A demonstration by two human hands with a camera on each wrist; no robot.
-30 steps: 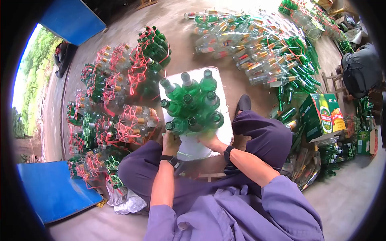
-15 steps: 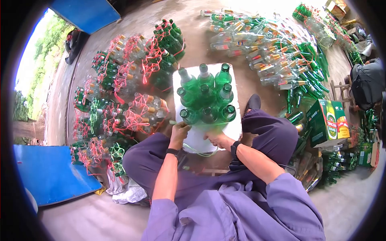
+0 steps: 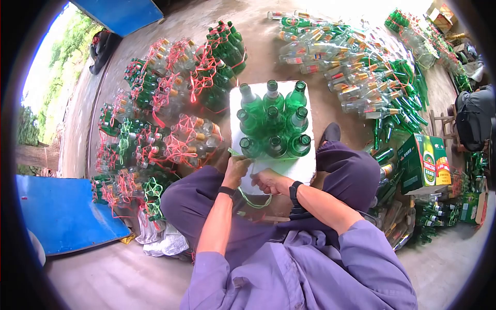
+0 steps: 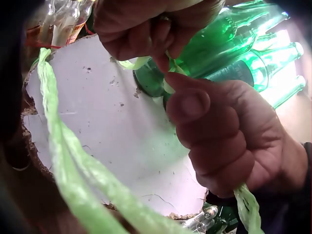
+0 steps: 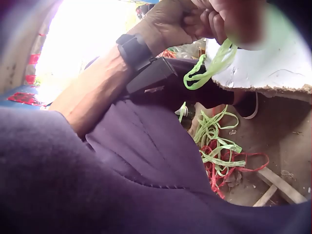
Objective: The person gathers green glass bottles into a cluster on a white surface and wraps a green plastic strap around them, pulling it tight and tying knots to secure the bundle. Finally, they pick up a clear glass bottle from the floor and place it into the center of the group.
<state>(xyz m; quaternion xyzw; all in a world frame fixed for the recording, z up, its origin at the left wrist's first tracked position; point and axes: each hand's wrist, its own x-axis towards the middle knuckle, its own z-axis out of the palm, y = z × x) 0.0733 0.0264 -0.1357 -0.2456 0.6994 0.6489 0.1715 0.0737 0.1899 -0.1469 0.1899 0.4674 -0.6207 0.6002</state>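
Note:
Several green bottles [image 3: 274,120] stand upright in rows on a white board [image 3: 236,98]. At the board's near left corner the left hand [image 3: 236,171] pinches pale green twine [image 4: 134,63]. Just right of it, the right hand [image 3: 272,182] has its fingers curled round the twine, and a strand leaves the bottom of its fist in the left wrist view. Both hands are close together beside the nearest bottles. A loop of twine [image 3: 254,204] hangs below them over the board's near edge. In the left wrist view the right hand [image 4: 224,131] is seen with its thumb against its index finger.
Bundles of bottles tied with red twine [image 3: 181,139] stand at the left. A large pile of loose bottles [image 3: 351,72] lies at the back right, and a green carton [image 3: 424,163] is at the right. Loose green and red twine [image 5: 219,146] lies on the floor.
Both hands have drawn slightly back from the bottles toward the body, with the twine held. The twine loop now hangs lower and shows more clearly. The view has shifted, moving the scene rightward.

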